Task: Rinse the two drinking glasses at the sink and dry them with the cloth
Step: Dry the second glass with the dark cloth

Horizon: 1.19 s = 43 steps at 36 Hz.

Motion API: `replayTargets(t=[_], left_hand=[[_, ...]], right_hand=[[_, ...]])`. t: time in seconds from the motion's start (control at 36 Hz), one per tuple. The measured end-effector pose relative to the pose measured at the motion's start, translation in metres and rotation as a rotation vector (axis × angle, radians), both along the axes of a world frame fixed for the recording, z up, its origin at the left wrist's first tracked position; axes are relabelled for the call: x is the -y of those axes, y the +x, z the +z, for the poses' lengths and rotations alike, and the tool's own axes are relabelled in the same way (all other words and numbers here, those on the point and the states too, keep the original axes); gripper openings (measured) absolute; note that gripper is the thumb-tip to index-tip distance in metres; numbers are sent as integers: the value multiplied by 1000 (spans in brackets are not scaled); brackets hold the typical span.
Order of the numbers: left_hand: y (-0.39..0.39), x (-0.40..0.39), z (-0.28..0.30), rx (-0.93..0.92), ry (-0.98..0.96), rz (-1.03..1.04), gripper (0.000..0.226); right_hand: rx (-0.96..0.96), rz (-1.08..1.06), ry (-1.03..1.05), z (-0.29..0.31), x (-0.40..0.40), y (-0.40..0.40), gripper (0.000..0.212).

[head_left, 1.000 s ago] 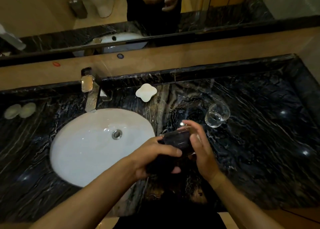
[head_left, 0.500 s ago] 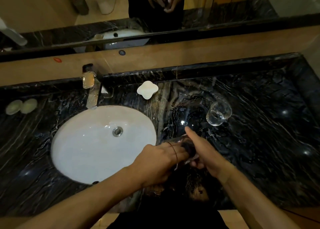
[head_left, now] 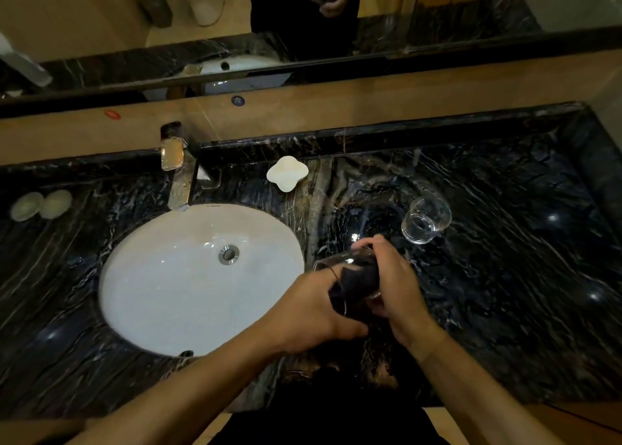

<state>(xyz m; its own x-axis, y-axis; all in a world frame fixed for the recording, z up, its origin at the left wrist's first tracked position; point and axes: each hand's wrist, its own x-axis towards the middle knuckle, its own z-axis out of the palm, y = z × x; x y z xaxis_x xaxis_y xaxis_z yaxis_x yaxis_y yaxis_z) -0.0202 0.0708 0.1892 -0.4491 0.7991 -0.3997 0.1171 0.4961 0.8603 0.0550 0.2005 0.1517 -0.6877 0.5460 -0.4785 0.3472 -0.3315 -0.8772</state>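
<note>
Marble, black with pale veins, makes up the long table (head_left: 505,276), with a mirror (head_left: 101,14) running along the wall behind it. Set into the table on the left is an oval white ceramic sink (head_left: 161,283), a chrome tap (head_left: 178,178) reaching over its far rim. Both hands meet just right of the sink, above the table's near part. The left hand (head_left: 309,313) has its grip closed around a dark cloth (head_left: 356,276), which is pushed into the mouth of a clear drinking glass (head_left: 350,259) — the glass is tilted on its side, rim toward the sink. The right hand (head_left: 393,286) wraps the glass from the other side, its grip closed on the base end. A second clear drinking glass (head_left: 425,221) stands upright on the table beyond the right hand, apart from it. A small white clover-shaped soap dish (head_left: 287,172) lies behind the sink, and two pale round soaps (head_left: 40,204) sit touching at the far left.
</note>
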Motion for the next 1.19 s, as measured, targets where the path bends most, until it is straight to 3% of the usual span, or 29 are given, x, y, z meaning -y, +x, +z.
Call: replayTargets(t=[0.11, 0.19, 0.25, 0.28, 0.36, 0.42, 0.47, 0.53, 0.58, 0.67, 0.72, 0.81, 0.89, 0.94, 1.03, 1.08, 1.14, 1.19], left_hand=[[-4, 12, -19, -841, 5, -456, 51], [-12, 18, -30, -942, 38, -559, 47], [-12, 19, -28, -760, 30, -460, 42], [-12, 19, -24, -573, 10, -365, 41], [-14, 14, -7, 210, -21, 13, 40], [-16, 12, 3, 589, 0, 193, 43], [-15, 10, 8, 797, 22, 299, 47], [-13, 8, 11, 807, 36, 314, 48], [-9, 4, 14, 666, 21, 265, 49], [-8, 0, 10, 145, -12, 66, 53], [-11, 2, 2, -287, -48, -197, 55], [-15, 9, -4, -876, 14, -537, 41], [-20, 16, -16, -1042, 74, -622, 47], [-18, 16, -16, -823, 19, -509, 39], [-17, 9, -1, 12, -31, -78, 40], [-18, 5, 9, 502, -5, 160, 40], [-21, 5, 12, 799, 17, 310, 40], [-22, 5, 11, 892, 40, 369, 47]], right_hand=[[262, 222, -235, 3, -10, 2, 54], [294, 381, -275, 2, -16, 5, 66], [219, 454, -261, 0, -15, 8, 64], [141, 460, -236, -1, -12, 10, 63], [-101, 350, -86, -11, -5, 17, 41], [-248, 286, 49, -17, -1, 19, 37], [-357, 236, 131, -19, 2, 17, 37], [-367, 135, 204, -17, 5, 12, 35], [-299, 15, 231, -13, 9, 5, 30], [-60, -47, -21, -1, 7, -3, 38], [118, 65, -236, 5, 0, -3, 46], [262, 285, -297, 4, -10, -2, 54], [285, 449, -266, 4, -17, 0, 63], [214, 519, -196, 3, -19, 2, 68], [-21, 376, -43, -3, -14, 3, 41], [-206, 275, 10, -10, -8, 6, 36], [-326, 239, 52, -14, -3, 8, 40], [-333, 176, 124, -12, 1, 6, 36]])
